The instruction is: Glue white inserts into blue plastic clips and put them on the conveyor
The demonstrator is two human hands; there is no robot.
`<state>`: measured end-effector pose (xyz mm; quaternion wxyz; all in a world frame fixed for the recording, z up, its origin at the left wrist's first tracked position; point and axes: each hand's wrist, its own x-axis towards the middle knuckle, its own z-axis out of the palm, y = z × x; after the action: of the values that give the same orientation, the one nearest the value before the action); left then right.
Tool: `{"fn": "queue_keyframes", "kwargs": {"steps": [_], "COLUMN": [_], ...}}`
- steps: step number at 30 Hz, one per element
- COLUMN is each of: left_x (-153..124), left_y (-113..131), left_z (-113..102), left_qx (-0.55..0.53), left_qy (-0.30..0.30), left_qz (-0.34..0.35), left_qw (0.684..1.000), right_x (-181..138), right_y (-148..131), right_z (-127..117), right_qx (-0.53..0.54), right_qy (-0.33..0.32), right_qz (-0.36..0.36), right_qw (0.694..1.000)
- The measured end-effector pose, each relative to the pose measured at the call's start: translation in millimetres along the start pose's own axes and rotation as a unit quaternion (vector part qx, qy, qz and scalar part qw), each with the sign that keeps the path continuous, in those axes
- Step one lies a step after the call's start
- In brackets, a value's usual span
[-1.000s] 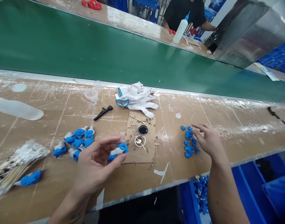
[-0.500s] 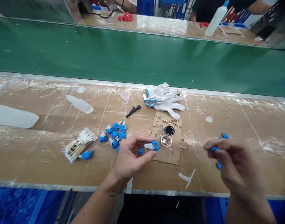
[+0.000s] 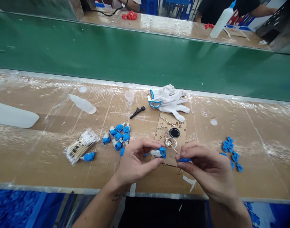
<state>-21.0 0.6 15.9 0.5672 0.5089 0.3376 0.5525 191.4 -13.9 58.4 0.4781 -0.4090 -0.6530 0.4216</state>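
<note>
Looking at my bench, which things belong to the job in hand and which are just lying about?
Likely in the job:
grey-and-blue part in the left hand
small blue piece in the right hand
loose blue pieces on the right
similar parts clustered left
possibly the dark liquid

Apparently lying about:
white gloves
small black item
white tape strips

The blue pieces look like plastic with a slight sheen. The gloves are matt white knitted cloth; the card under the glossy black ink is rough cardboard. Clear, wrinkled film lends the brown table a patchy shine. The bottle is cloudy smooth plastic, the belt smooth green, the box dull metal, the swabs wood-stemmed
</note>
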Motion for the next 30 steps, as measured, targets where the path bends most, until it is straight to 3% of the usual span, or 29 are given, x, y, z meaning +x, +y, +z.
{"fn": "queue_keyframes", "kwargs": {"steps": [4,10,15,20,24,30], "left_x": [-0.8,-0.1,-0.5,1.6,2.4,-9.4], "left_y": [-1.3,-3.8,-1.9,0.2,2.2,10.9], "left_z": [-0.4,1.3,-1.2,-1.5,-1.5,8.4], "left_qx": [0.003,-0.019,-0.022,0.065,0.105,0.067], "left_qy": [-0.018,-0.03,-0.059,-0.058,-0.062,-0.027], "left_qz": [0.003,0.021,0.025,0.067,0.12,0.168], "left_qw": [1.0,0.999,0.998,0.994,0.985,0.983], "right_x": [-1.6,-1.5,-3.4,-0.7,-2.6,-15.7], "right_y": [-0.2,3.4,8.0,2.3,1.1,6.0], "right_z": [1.6,11.3,18.8,18.3,18.9,26.7], "right_qx": [0.012,0.002,-0.069,-0.128,-0.114,-0.098], "right_qy": [0.024,0.008,0.058,0.014,0.009,0.009], "right_qz": [-0.019,-0.069,-0.063,-0.053,-0.01,-0.016], "right_qw": [0.999,0.998,0.994,0.99,0.993,0.995]}}
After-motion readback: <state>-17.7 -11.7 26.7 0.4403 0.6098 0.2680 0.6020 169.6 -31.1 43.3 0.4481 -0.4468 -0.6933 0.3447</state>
